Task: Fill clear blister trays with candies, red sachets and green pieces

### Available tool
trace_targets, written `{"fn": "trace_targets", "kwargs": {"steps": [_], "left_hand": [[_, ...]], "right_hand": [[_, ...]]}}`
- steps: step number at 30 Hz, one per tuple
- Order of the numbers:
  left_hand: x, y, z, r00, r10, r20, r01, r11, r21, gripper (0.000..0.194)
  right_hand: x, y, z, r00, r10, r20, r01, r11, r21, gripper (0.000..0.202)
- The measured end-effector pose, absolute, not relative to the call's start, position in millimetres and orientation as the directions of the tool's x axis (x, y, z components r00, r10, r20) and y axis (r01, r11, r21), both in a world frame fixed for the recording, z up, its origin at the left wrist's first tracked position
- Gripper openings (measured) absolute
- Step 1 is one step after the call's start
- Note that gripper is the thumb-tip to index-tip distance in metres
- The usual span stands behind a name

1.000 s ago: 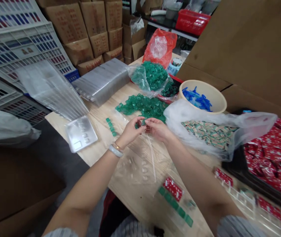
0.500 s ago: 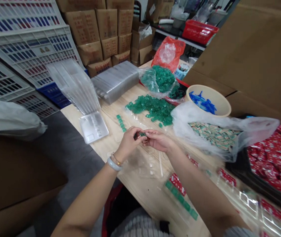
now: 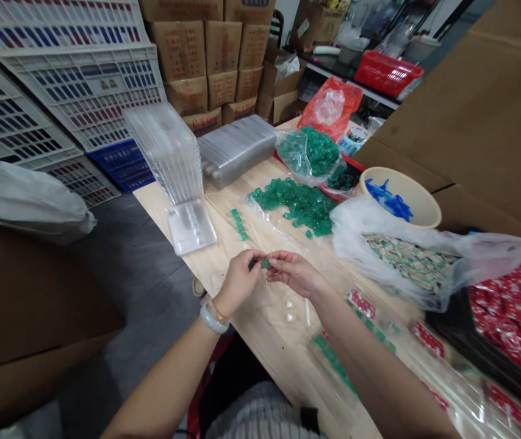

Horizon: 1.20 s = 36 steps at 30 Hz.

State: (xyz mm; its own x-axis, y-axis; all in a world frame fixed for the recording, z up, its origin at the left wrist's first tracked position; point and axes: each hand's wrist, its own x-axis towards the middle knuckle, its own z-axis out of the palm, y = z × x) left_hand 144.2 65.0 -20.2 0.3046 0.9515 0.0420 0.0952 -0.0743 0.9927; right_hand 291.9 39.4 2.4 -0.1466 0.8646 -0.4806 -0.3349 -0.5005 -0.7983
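Observation:
Above the near part of the wooden table [image 3: 260, 235], my left hand [image 3: 237, 281] and my right hand [image 3: 298, 274] meet, fingertips closed around a small translucent green piece [image 3: 265, 263]. Fingers partly cover it, so its exact kind is unclear. Just beyond them lies a short row of similar green pieces [image 3: 238, 224], and past that a loose green pile [image 3: 301, 204]. Beneath my hands a clear plastic tray [image 3: 289, 311] lies on the table. Beside my right forearm are clear trays holding red patterned packets [image 3: 361, 303] and rows of green squares [image 3: 334, 356].
Clear plastic cases stand fanned [image 3: 169, 152] and stacked [image 3: 237, 146] at the left. Beyond the pile are a bag of green pieces [image 3: 318, 151] and a cream bowl [image 3: 425, 210] with blue parts. Rightward lie a bag of small strips [image 3: 411, 259] and red packets [image 3: 512, 305].
The camera view has shifted, so the table and its contents appear farther right and slightly lower. Both hands stay together at the green piece, with only a small change in finger position.

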Motion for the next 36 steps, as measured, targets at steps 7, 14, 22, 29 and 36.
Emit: {"fn": "trace_targets", "kwargs": {"steps": [7,14,22,29,36], "left_hand": [[131,66,-33,0.232,0.956,-0.180,0.044,0.175,0.984,0.008],[109,92,-30,0.153,0.953,-0.261,-0.189,0.288,0.939,0.025],[119,101,-54,0.120,0.946,-0.301,-0.126,0.315,0.941,0.020],[117,99,-34,0.173,0.876,-0.450,-0.439,0.478,0.761,0.017],[124,77,-2,0.495,0.714,-0.495,-0.566,0.697,0.439,0.033]], "right_hand": [[269,39,-9,0.030,0.921,-0.388,-0.205,-0.375,-0.904,0.029],[268,91,-18,0.095,0.989,-0.113,0.222,-0.132,-0.966,0.016],[268,108,-37,-0.416,0.908,0.041,0.801,0.388,-0.457,0.019],[272,107,-39,-0.374,0.927,0.027,0.847,0.354,-0.397,0.027],[263,49,-6,-0.282,0.934,0.221,0.715,0.358,-0.601,0.027]]}}
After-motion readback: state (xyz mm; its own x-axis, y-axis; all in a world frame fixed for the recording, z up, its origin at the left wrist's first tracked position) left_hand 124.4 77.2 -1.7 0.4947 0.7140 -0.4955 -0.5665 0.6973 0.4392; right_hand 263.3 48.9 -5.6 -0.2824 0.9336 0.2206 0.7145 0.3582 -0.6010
